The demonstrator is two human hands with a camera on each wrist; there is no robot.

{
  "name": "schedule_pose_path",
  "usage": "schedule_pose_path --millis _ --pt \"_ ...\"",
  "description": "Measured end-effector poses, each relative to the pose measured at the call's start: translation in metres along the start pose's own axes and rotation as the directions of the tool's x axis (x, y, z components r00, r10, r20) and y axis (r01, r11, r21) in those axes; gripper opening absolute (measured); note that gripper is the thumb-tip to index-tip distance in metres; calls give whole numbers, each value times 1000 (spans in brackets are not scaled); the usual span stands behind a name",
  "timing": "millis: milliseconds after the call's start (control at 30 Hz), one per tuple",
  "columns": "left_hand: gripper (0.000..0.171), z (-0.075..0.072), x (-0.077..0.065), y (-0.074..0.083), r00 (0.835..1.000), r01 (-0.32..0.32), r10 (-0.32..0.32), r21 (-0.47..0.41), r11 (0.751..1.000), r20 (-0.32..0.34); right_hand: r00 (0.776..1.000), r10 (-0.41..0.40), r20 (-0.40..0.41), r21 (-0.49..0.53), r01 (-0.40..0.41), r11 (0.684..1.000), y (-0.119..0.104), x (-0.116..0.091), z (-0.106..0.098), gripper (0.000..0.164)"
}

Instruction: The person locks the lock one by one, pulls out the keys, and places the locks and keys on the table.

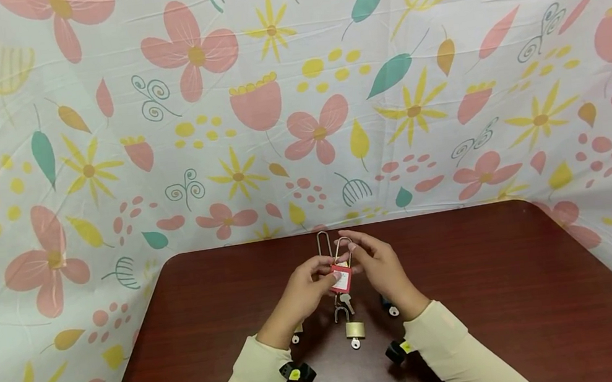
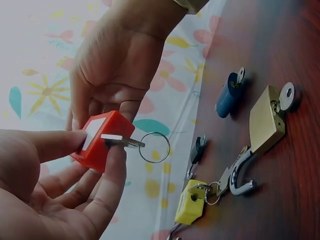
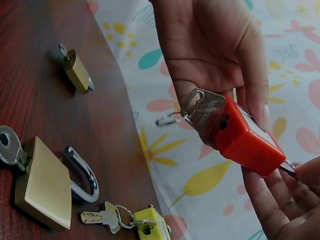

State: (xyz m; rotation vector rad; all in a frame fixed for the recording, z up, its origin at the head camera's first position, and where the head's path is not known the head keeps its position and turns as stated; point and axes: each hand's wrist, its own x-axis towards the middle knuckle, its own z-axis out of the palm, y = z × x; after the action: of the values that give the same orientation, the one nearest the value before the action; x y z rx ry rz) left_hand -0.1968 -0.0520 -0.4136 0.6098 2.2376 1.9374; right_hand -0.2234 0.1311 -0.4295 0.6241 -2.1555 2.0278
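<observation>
A red padlock (image 1: 341, 279) with a white label is held up above the table between both hands. My left hand (image 1: 302, 291) grips its body, the thumb (image 2: 65, 145) pressed on the label. At its top, my right hand (image 1: 380, 265) pinches the metal shackle (image 3: 288, 169) between thumb and fingers. A key (image 3: 207, 112) with a wire ring (image 2: 154, 147) sits in the padlock's underside. Whether the shackle is locked I cannot tell. Below the hands lies a brass padlock (image 1: 355, 330) with its shackle raised and a key in it.
A yellow padlock (image 2: 190, 202) with keys lies behind the brass one. On the right are a blue padlock (image 2: 229, 97) and a small dark padlock (image 2: 198, 150); a smaller brass padlock (image 3: 76, 71) lies left. The brown table (image 1: 488, 271) meets a flowered cloth (image 1: 295, 92).
</observation>
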Motion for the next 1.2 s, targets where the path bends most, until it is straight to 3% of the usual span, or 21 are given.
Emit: schedule_pose_path --millis 100,233,500,800,1000,1200 --pt "27 0 1 -1 1000 5 -5 -45 999 9 1000 -30 -4 -2 30 1000 13 2 -2 28" --pt "26 0 2 0 1000 16 -16 -94 995 4 999 -48 24 26 48 999 12 2 -3 29" --pt "25 -2 2 1 1000 24 -26 -153 988 -5 997 -41 62 26 40 999 -16 -4 4 29" --pt "29 -5 5 -4 998 59 -56 -200 978 18 995 -49 90 -71 56 996 -21 -7 6 33" --pt "27 -8 11 -20 996 58 -73 -243 968 -51 994 -17 111 -74 25 997 -27 -9 11 42" --pt "24 -15 13 -22 988 32 -68 -253 967 -135 987 54 150 -72 -44 996 -26 -10 18 42"
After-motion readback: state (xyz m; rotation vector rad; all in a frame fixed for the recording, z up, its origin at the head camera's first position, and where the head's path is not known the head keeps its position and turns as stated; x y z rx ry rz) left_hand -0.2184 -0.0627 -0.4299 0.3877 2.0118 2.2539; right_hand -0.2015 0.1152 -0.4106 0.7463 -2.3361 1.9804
